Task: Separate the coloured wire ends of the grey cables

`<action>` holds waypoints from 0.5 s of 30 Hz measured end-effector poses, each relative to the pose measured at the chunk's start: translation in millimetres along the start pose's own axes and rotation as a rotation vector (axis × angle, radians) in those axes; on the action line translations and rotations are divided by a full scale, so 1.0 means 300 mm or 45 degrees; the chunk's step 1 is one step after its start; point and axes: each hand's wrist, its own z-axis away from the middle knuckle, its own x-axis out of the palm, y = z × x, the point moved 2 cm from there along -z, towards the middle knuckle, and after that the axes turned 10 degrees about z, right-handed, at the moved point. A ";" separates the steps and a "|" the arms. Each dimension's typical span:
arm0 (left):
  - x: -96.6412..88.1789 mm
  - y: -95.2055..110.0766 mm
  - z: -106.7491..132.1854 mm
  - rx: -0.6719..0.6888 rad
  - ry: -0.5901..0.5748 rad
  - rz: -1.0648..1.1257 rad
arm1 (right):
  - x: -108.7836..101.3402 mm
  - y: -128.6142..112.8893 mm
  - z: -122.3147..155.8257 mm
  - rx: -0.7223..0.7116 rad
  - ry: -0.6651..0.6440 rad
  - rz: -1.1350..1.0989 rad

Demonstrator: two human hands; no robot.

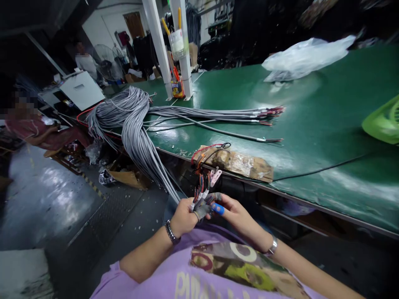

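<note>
The left hand (183, 216) is holding a small bunch of wire ends (199, 196), with its fingers bent close around them. The right hand (238, 212) is meeting it, with a blue wrap (217, 208) sitting on one finger. Its fingers are curling in narrow by the bunch, but I cannot tell if they are pinching anything.

The bunch is sitting in front of the purple shirt (215, 265), just off the table (318, 137). For this sorting-like work, I think the left fingers should be gripping firmly just below the colored tips, and the right fingers should be touching softly, so thin wires are not bending.

A pink clip (215, 177) is standing very near the tips, so it could be catching them. Behind it, a taped board (240, 163) is lying along the table's front edge. To the left, a big grey cable pile (137, 120) is hanging over that edge, so pulling could be dragging it. More cable ends (264, 114) are lying farther back. Open room is showing on the right, before the green basket (383, 120), with a black cord (321, 169) crossing it.
</note>
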 end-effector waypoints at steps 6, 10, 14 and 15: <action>0.005 -0.032 -0.004 -0.062 -0.035 -0.212 | -0.004 -0.006 -0.013 0.006 0.106 0.150; -0.002 -0.057 -0.006 -0.051 0.050 -0.330 | -0.014 0.000 -0.019 -0.032 0.175 0.287; -0.001 -0.066 -0.016 -0.133 -0.023 -0.279 | -0.009 -0.026 -0.032 -0.169 0.194 0.598; 0.000 -0.063 -0.018 -0.168 -0.047 -0.222 | -0.007 -0.028 -0.036 -0.168 0.190 0.613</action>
